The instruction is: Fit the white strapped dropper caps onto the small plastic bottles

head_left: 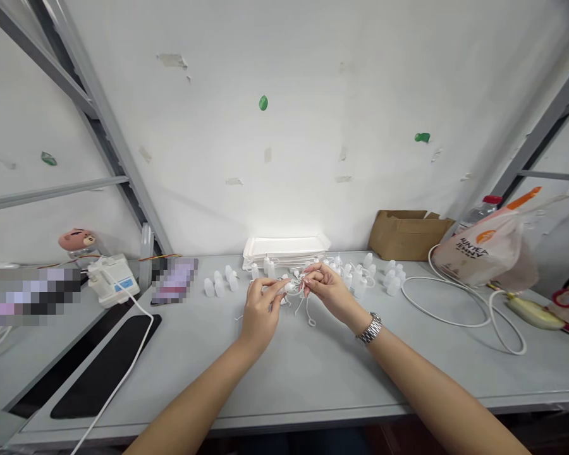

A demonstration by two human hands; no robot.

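My left hand [262, 309] is closed in a pinch on a small white bottle [287, 287] over the middle of the grey table. Close beside it on the right, my right hand [329, 289] pinches something small at the bottle's top; the fingers hide most of it. Thin white cords [312, 321] lie on the table just below the fingertips. Small translucent bottles [219, 285] stand to the left of my hands, and several more [360, 285] stand to the right, some with white caps and loops.
Stacked white trays [287, 246] sit against the wall, with a cardboard box [405, 235] to their right. A plastic bag [483, 249] and white cable [455, 323] lie at the right; a phone [175, 281], power strip [112, 280] and black mat [107, 366] at the left.
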